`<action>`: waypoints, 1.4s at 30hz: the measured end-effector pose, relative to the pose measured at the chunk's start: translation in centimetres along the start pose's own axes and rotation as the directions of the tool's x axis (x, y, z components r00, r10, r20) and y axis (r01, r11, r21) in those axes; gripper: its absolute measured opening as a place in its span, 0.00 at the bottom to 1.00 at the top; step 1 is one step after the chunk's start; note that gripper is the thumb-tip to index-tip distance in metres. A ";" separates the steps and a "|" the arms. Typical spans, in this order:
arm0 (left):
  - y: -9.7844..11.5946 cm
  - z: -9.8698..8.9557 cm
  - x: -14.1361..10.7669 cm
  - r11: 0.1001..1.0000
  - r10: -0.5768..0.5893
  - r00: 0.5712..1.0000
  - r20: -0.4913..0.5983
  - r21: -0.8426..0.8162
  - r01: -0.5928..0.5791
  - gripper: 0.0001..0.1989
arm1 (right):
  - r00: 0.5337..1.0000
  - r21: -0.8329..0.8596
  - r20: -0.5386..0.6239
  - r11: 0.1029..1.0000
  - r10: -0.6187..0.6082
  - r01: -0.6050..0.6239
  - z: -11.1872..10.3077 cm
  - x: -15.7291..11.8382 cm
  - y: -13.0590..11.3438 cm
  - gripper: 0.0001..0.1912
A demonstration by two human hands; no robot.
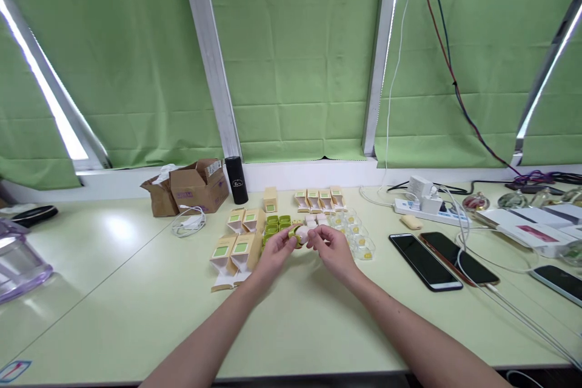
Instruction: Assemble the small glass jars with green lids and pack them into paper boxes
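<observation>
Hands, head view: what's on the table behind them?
Green containers beyond the left hand, white pieces beyond the held green-and-white item, clear plastic containers beyond the right hand; farther back, tan boxes. Nearer parts are covered, so counts can't be told.

From the head, the view looks forward and down over a near table (pixel 295 327) toward green blinds (pixel 297 54).

To the right of the right grip (pixel 334 250), a smartphone (pixel 425 262) lies face-up on the worktop (pixel 313 330) beside a second phone (pixel 448 251); a white power strip (pixel 405 207) with chargers (pixel 420 187) plugged in lies beyond them. Ahead and to the left of the left grip (pixel 275 250) stand a black cylindrical bottle (pixel 236 180) and an open cardboard box (pixel 200 188), with a bundled white cable (pixel 194 220) in front of the box.
</observation>
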State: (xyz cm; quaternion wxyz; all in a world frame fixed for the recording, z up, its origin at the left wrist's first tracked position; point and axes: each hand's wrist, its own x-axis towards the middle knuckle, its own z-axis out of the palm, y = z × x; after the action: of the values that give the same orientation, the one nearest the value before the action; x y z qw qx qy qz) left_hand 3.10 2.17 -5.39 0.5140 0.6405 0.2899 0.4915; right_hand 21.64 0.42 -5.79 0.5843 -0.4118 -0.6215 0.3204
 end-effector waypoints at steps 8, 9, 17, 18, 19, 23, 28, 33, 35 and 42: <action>0.2 0.1 -0.8 0.946 -0.094 0.994 0.053 -0.305 0.106 0.18 | 0.911 -0.276 0.092 0.869 -0.402 0.411 0.0 -1.4 -0.7 0.18; 0.2 0.2 -0.8 0.949 -0.103 0.993 0.059 -0.292 0.116 0.18 | 0.898 -0.295 0.112 0.849 -0.425 0.438 0.0 -1.4 -0.6 0.17; 0.2 0.0 -0.4 0.986 0.037 0.997 -0.062 0.162 -0.026 0.28 | 0.841 -0.426 0.157 0.733 -0.518 0.531 -0.1 -0.9 0.7 0.18; 0.2 0.0 -0.3 0.977 0.060 0.995 -0.085 0.211 -0.041 0.29 | 0.833 -0.440 0.166 0.716 -0.528 0.542 -0.1 -0.9 0.8 0.18; 0.2 -0.1 -0.3 0.968 0.077 0.992 -0.101 0.246 -0.050 0.29 | 0.825 -0.454 0.175 0.700 -0.537 0.551 -0.1 -0.9 0.9 0.19; 0.2 -0.1 -0.6 0.967 0.077 0.995 -0.068 0.249 -0.058 0.29 | 0.801 -0.499 0.186 0.648 -0.569 0.576 0.0 -0.9 1.1 0.19; 0.3 0.5 -0.9 0.992 0.024 1.000 0.002 0.121 -0.024 0.30 | 0.788 -0.494 0.181 0.639 -0.588 0.590 0.0 -0.9 1.3 0.18; 0.6 0.6 -1.0 0.999 -0.024 0.998 0.062 0.027 0.022 0.32 | 0.772 -0.490 0.178 0.626 -0.610 0.607 0.2 -0.9 1.4 0.17; 0.6 0.5 -1.0 1.000 -0.025 0.997 0.079 0.013 0.024 0.31 | 0.765 -0.488 0.180 0.619 -0.619 0.615 0.2 -0.9 1.3 0.17; 0.1 0.6 -0.9 0.991 0.069 0.998 -0.008 0.119 -0.067 0.28 | 0.760 -0.481 0.193 0.615 -0.621 0.625 0.3 -1.0 1.0 0.17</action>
State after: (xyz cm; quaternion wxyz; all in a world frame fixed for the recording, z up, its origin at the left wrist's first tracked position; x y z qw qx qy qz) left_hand 3.33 1.13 -5.56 0.4562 0.6765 0.2997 0.4944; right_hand 21.49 0.06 -7.19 0.5232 -0.3108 -0.7894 -0.0805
